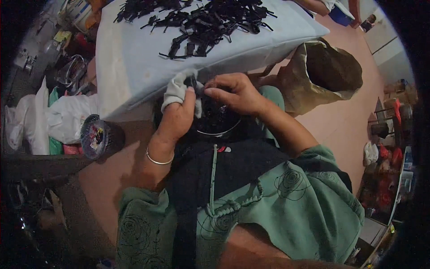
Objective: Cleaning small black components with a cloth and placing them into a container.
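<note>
Head view: a small black part is held in a grey cloth by the left hand and pinched by the right hand, just below the table. It is best rubbed gently and gripped firmly.

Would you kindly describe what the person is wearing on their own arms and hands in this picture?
Both hands are bare, with no gloves: the left hand and the right hand. A thin silver bangle circles the left wrist. Both forearms are uncovered; loose green sleeves printed with dark outlined rose swirls are pushed up toward the elbows. No rings or watch can be made out.
</note>
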### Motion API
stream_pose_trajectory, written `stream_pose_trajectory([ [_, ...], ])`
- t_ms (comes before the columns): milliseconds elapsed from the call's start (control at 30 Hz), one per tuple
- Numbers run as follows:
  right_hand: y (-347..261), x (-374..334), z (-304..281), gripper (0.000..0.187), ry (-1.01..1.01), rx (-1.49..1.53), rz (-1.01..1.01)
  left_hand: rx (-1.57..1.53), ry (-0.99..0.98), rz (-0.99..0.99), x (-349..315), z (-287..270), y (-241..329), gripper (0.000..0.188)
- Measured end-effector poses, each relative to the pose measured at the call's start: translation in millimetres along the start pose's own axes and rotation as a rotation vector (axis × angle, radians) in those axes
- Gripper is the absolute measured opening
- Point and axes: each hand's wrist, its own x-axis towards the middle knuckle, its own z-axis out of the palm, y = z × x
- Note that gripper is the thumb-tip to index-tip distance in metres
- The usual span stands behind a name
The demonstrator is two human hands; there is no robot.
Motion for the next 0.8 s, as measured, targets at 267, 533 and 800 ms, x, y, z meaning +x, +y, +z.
stream_pose_trajectory([
  [267, -8, 4, 5, 0.023, -0.033, 0.127, 0.188, -0.361, -0.169, -0.439, 2, -3, 28, 0.023],
  [533, 2, 5, 19, 0.026, -0.091, -0.015, 0.107, 0.029, -0.04, -0.04, -3, 10, 15, 0.022],
  [800, 18, 14, 17, 0.029, -0.229, 0.183, 0.204, 0.227, -0.119, 0.036, -4, 0, 0, 0.029],
])
